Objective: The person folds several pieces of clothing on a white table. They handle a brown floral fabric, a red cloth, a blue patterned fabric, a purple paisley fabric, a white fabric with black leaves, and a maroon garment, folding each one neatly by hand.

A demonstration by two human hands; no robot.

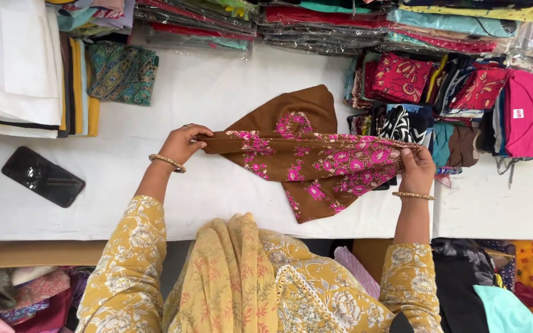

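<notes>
Fabric is the work in hand: seen from the head camera, a brown garment embroidered with pink flowers (316, 161) is stretched between both hands just above the white table (217, 92), its lower corner hanging down toward the table's near edge and a plain brown flap lying behind on the surface. The left hand (182, 143) pinches one end, its fingers pressed together around the gathered cloth; the right hand (416, 168) grips the other end the same way, fingers curled over the bunched edge. By the look of it, this is a folding step with the piece held taut along one edge, and the next move calls for an even, level grip so the embroidered panel lies flat without twisting. A black phone (42, 176) lies well apart on the left. A folded teal paisley cloth (121, 72) sits near the far left, and piles of folded coloured garments (458, 92) crowd just beside the right hand, leaving little room there.
</notes>
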